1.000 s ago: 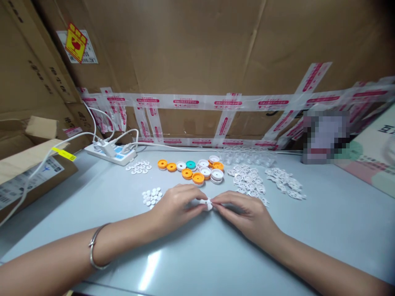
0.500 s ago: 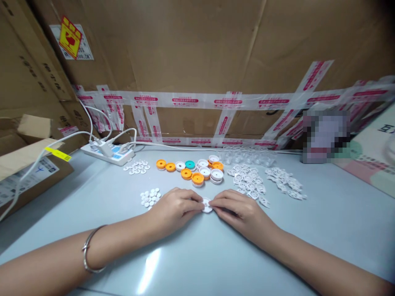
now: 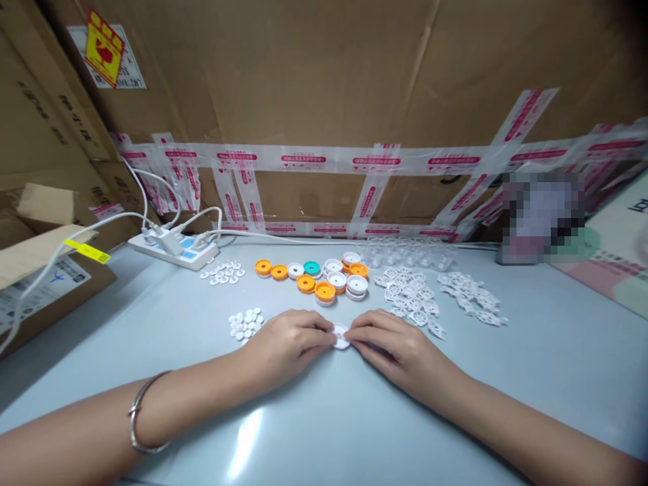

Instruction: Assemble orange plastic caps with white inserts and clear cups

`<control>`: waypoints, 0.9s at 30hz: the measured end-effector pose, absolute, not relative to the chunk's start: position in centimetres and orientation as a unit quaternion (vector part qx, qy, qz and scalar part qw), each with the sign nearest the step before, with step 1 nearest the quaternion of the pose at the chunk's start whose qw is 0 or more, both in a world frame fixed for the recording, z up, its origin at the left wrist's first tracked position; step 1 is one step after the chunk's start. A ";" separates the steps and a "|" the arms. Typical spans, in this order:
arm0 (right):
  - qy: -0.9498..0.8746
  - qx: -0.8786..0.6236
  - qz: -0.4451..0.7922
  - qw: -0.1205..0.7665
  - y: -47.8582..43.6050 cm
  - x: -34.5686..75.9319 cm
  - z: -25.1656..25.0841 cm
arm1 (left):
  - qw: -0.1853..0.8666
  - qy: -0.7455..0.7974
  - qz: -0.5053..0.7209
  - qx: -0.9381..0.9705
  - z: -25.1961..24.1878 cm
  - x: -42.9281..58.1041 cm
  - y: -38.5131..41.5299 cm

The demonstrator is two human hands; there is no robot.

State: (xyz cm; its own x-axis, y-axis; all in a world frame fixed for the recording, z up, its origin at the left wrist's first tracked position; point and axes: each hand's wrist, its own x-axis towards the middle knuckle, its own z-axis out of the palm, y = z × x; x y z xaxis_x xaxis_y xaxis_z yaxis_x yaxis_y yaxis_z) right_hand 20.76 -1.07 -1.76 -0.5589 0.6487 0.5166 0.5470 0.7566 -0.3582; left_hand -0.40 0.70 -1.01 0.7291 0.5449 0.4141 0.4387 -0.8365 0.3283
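Observation:
A small round white plastic disc (image 3: 341, 336) sits between my two hands, low over the grey table. My left hand (image 3: 296, 341) pinches its left edge, fingers closed. From the other side my right hand (image 3: 392, 341) has its fingertips closed on the right edge. Fingers cover both sides of the disc, so its details are partly hidden. Just beyond lie several round plastic wheels: an orange wheel (image 3: 325, 291), a teal wheel (image 3: 312, 268) and a white wheel (image 3: 357, 285). Left of my left hand is a cluster of small white caps (image 3: 246, 324).
Flat white openwork pieces (image 3: 412, 297) spread to the right, with a second group (image 3: 470, 297) farther right. Clear plastic parts (image 3: 410, 253) stand behind. More small white pieces (image 3: 223, 272) lie near a power strip (image 3: 172, 250) with cables. Cardboard boxes (image 3: 324, 81) wall the back.
The view has shifted slightly. Both hands keep their pinch on the white disc, and the parts on the table stay in the same places.

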 end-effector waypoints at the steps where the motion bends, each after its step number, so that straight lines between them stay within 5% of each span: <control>1: -0.879 -0.341 0.081 0.324 -1.1 20.7 -1.8 | 0.103 0.266 0.255 0.924 -1.0 -0.4 0.7; 27: -0.811 -0.438 0.225 0.315 -1.3 20.2 -1.9 | 0.151 0.321 0.318 0.879 0.8 -1.0 2.1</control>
State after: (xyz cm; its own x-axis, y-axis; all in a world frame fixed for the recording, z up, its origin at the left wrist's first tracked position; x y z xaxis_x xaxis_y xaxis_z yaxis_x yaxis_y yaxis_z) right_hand 20.22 -1.29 -1.92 -0.4178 0.8525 0.3142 0.5690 0.5151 -0.6410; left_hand -0.97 2.05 0.80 0.5922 0.6601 0.4621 0.4675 -0.7486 0.4702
